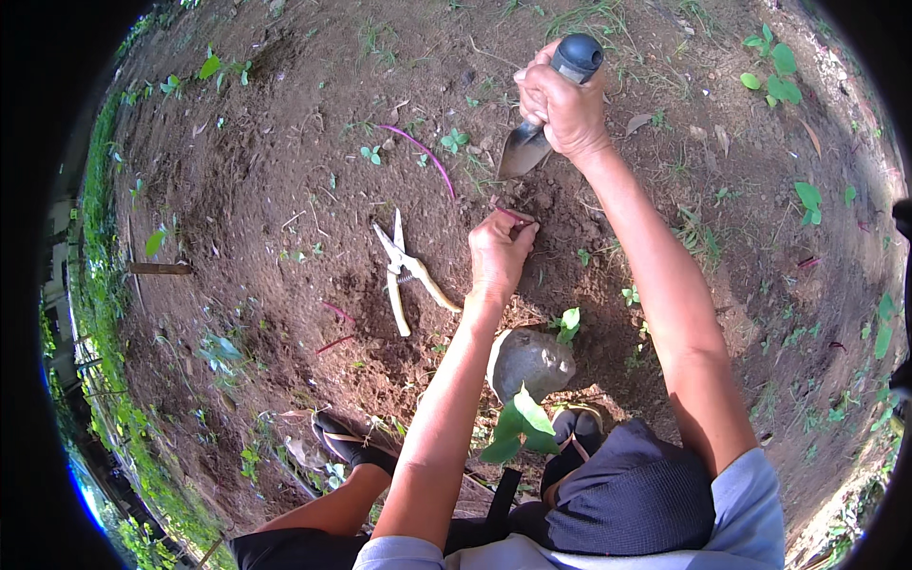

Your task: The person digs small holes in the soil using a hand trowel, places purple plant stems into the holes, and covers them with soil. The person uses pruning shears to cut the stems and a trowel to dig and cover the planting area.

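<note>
My right hand is wrapped round the handle of a hand trowel, which has a black grip and a metal blade pointing down toward the soil. Just below the blade, my left hand pinches a short reddish-purple stem close to loosened earth. Part of that stem is hidden by the fingers. To the left of my left hand lies a pair of pruning shears with pale handles, its blades apart. A long curved purple stem rests on the ground beyond the shears.
A grey rock and a leafy green plant are close to my sandalled feet. Small red stem pieces lie left of my left forearm. Weeds grow at the far right, and a short wooden piece is at the left.
</note>
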The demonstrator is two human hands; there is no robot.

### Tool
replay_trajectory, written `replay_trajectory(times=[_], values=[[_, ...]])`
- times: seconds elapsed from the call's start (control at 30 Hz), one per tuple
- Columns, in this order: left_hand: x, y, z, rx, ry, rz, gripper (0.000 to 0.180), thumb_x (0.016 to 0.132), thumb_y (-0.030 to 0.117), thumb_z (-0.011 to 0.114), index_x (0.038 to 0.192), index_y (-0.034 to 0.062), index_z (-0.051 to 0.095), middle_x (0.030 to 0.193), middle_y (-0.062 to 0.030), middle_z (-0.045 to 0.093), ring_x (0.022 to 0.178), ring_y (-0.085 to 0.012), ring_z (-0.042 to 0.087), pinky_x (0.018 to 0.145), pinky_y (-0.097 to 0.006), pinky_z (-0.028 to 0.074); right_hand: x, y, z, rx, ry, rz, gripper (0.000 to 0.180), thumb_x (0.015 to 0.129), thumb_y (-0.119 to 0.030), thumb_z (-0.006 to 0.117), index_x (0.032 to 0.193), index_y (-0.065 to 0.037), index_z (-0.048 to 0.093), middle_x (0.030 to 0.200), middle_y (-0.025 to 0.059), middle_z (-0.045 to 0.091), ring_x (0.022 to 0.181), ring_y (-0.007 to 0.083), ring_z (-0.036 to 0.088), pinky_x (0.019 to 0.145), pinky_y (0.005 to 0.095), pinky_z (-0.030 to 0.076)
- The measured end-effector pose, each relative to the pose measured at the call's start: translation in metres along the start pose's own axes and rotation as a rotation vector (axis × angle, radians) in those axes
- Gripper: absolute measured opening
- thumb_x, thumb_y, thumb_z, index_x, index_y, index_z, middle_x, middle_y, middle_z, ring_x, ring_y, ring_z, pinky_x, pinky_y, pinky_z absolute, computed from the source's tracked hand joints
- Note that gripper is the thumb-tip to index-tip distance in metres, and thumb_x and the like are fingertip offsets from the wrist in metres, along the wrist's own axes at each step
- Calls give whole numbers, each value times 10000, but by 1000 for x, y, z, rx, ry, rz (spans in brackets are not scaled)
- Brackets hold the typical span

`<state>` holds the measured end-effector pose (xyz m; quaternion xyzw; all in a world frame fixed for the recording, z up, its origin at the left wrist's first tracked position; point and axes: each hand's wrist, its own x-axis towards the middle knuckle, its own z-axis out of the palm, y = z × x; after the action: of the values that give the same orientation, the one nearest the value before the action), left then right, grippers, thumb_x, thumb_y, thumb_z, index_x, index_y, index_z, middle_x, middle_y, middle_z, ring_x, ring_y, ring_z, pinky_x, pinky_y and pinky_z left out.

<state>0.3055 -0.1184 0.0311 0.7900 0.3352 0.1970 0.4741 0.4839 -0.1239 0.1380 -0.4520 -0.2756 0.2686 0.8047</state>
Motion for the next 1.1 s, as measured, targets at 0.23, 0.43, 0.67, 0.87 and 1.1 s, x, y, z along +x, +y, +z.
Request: replay_trajectory(times=[0.23, 0.43, 0.67, 0.87, 1.1], values=[[1, -3, -3, -68, -46, -36, 74, 778, 53, 722, 834, 18, 687, 620, -25, 637, 543, -59, 570, 515, -221, 452, -35, 11, -25, 38, 4, -98, 132, 747, 42, 631, 755, -45, 533, 570, 22, 542, 413, 78, 488, 367, 238, 390], [2, 0, -3, -119, -83, -122, 81, 778, 35, 716, 845, 7, 681, 663, -46, 653, 567, -71, 599, 539, -226, 481, -48, -80, -21, 40, 2, -442, 77, 761, 47, 551, 763, -29, 566, 537, 53, 523, 386, 100, 476, 357, 256, 411], [3, 0, -4, -122, -93, -104, 111, 784, 57, 724, 878, 24, 676, 654, -12, 645, 576, -53, 590, 541, -213, 479, -55, -39, -60, -152, 525, -247, 106, 785, -19, 639, 792, -28, 534, 564, 26, 526, 434, 99, 497, 408, 272, 425], [7, 2, -13, -238, -161, -101, 128, 795, 65, 723, 903, 22, 672, 765, -35, 665, 632, -76, 627, 573, -209, 510, -78, -32, -89, -484, 173, -314, 97, 797, -94, 638, 809, -29, 566, 912, 90, 562, 751, 177, 605, 731, 319, 489], [7, -1, -10, -253, -170, -189, 98, 822, 78, 702, 901, 22, 686, 721, -25, 669, 629, -77, 638, 570, -210, 517, -74, -113, -34, -160, 155, -457, 133, 818, -44, 671, 748, -66, 561, 807, 77, 618, 661, 144, 630, 661, 328, 573]])
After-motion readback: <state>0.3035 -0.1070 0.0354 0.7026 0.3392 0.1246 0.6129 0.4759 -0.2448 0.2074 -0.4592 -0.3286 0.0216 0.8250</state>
